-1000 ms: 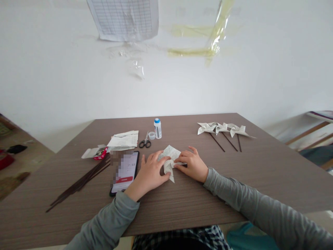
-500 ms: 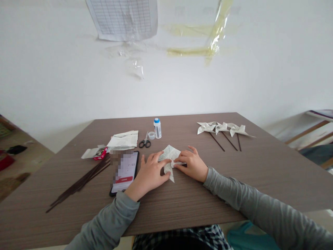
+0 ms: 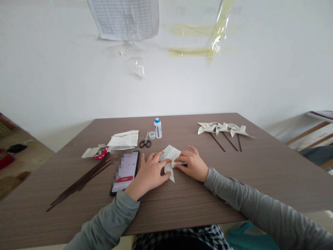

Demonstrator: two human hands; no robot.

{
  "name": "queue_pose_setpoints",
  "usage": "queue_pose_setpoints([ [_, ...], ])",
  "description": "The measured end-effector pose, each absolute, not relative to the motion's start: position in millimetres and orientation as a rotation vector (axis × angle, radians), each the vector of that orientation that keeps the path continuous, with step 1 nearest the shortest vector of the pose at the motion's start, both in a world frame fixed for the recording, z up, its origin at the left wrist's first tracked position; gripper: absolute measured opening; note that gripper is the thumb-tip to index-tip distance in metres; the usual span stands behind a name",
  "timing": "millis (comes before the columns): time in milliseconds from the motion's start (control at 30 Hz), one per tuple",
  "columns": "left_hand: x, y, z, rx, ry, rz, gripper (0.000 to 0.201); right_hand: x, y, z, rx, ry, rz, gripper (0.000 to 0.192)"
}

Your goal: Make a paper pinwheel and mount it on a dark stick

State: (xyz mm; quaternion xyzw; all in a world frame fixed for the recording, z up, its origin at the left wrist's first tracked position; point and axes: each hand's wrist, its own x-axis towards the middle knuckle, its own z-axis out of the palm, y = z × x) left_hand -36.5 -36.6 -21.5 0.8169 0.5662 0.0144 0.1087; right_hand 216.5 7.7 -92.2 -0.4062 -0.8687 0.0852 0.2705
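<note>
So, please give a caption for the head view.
Both hands, left and right, press a folded printed paper flat on the wooden table.

Both hands pressing flat, fingertips meeting

The left hand (image 3: 149, 172) is lying palm down with fingers spread, thumb angling inward. The right hand (image 3: 191, 164) is resting knuckles up, its fingers pointing toward the left. Both forearms in grey sleeves are reaching forward, converging toward the middle
</note>
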Motion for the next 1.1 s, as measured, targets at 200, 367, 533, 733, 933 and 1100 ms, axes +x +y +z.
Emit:
queue_pose_setpoints([
  [200,-37,-35,-26,2.38,1.675,0.07,0.055,216,7,-90,-1.133,-2.347,0.233,0.015],
  [367,-36,-32,-32,2.346,1.663,0.13,0.055,216,10,-91,-1.129,-2.354,0.216,0.012],
  [533,-36,-31,-35,2.314,1.65,0.181,0.057,217,10,-93,-1.114,-2.354,0.206,0.011],
  [733,-36,-30,-35,2.313,1.655,0.241,0.063,217,10,-93,-1.127,-2.359,0.23,0.013],
  [933,-36,-31,-31,2.322,1.644,0.127,0.056,217,10,-92,-1.12,-2.36,0.24,0.014],
  [1100,-36,-32,-29,2.331,1.657,0.111,0.052,218,9,-90,-1.127,-2.365,0.218,0.013],
])
